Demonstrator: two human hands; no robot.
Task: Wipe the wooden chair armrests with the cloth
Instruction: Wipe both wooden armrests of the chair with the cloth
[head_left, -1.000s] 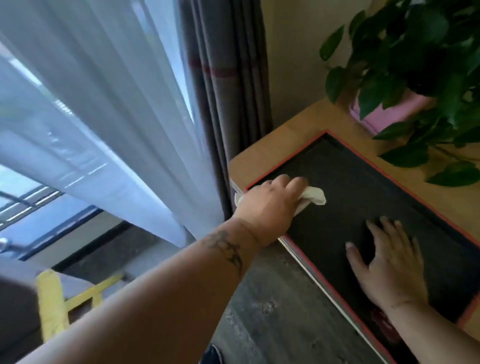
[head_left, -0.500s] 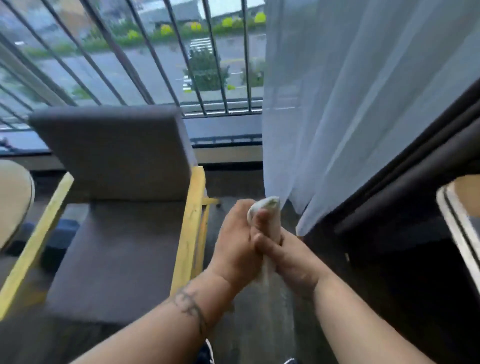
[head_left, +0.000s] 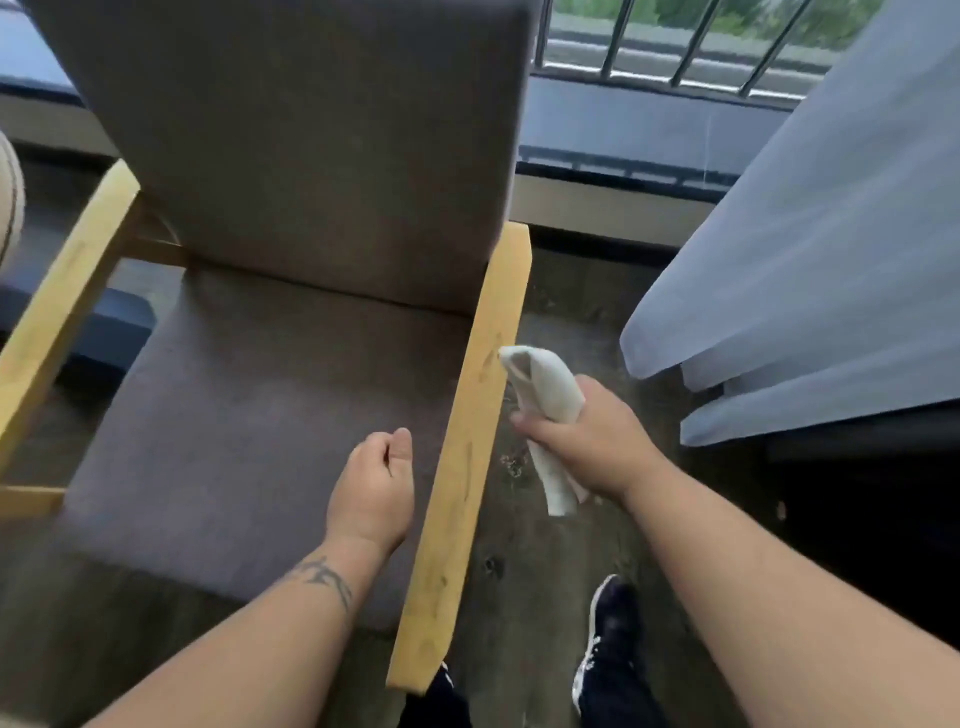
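Note:
A grey cushioned chair (head_left: 270, 395) with yellow wooden armrests fills the left and middle of the view. Its right armrest (head_left: 467, 447) runs from the backrest toward me; its left armrest (head_left: 57, 306) sits at the far left. My right hand (head_left: 592, 441) is closed around a rolled white cloth (head_left: 550, 395), just right of the right armrest, with the cloth's upper end close to the wood. My left hand (head_left: 374, 488) hovers over the seat cushion beside that armrest, fingers curled loosely, holding nothing.
A pale sheer curtain (head_left: 810, 270) hangs at the right, down to the dark wooden floor (head_left: 524, 545). A window ledge and metal railing (head_left: 675, 57) lie behind the chair. My dark shoe (head_left: 608, 634) stands on the floor near the armrest's front end.
The view swung from the desk mat to the chair, which is now much closer. The cloth passed from both hands into my right hand alone, and my left hand moved over the seat.

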